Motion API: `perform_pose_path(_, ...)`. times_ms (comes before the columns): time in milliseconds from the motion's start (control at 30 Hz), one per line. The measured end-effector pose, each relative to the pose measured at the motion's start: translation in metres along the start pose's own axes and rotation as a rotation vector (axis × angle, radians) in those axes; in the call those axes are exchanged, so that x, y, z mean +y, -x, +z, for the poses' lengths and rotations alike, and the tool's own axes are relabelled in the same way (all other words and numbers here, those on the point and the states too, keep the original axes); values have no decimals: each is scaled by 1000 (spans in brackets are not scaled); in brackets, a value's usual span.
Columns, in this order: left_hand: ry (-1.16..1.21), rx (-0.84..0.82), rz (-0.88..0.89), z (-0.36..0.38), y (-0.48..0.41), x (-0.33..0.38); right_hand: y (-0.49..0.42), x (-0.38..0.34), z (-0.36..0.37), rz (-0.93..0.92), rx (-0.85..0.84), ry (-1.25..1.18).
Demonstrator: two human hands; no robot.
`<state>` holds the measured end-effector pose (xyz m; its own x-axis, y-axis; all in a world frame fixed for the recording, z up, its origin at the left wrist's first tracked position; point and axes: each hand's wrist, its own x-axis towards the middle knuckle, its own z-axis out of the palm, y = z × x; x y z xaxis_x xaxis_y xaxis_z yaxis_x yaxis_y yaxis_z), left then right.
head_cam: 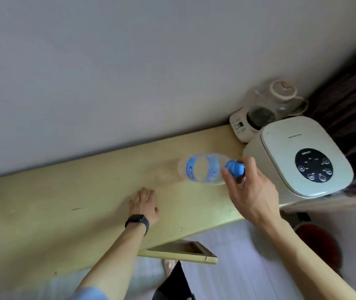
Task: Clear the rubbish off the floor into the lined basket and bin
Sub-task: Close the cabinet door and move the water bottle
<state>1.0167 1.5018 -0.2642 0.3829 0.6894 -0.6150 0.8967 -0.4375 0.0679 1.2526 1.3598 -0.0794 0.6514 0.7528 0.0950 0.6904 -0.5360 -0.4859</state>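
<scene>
Looking down at the pale yellow table (42, 213), I see my right hand (252, 191) pinched on the blue cap (235, 168) of a clear plastic bottle (203, 169). The bottle has a blue label band around its middle and see-through walls, and it looks empty, though motion blur makes that hard to confirm. I cannot tell whether its base touches the tabletop or hangs just above it. The bottle sits to the left of and farther away than my right palm, with thumb and fingers closed around its neck, which they partly hide. My left hand (144, 204) lies flat on the table, fingers spread and together with nothing in them, well to the left of and nearer than the bottle. A white cooker (298, 156) stands just right of the bottle, with a glass kettle (268, 105) beyond it against the wall. The floor below is blurred.
</scene>
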Motion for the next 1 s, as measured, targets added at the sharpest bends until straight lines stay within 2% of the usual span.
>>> perform_pose_path(133, 22, 20, 89, -5, 19, 47, 65, 58, -41, 202, 33, -139)
perform_pose_path(267, -30, 26, 224, 9, 52, 140, 145, 136, -95, 369, 131, -190)
perform_pose_path(433, -182, -31, 429, 69, 111, 286, 253, 255, -147, 663, 226, -150)
perform_pose_path(567, -303, -133, 604, 124, 150, 392, 311, 350, -172, 850, 123, -87)
perform_pose_path(800, -413, -207, 749, 197, 154, 503, 316, 471, -157, 998, 74, -72)
perform_pose_path(1000, -482, -244, 749, 269, 82, 553, 272, 566, -94, 1015, 61, -65)
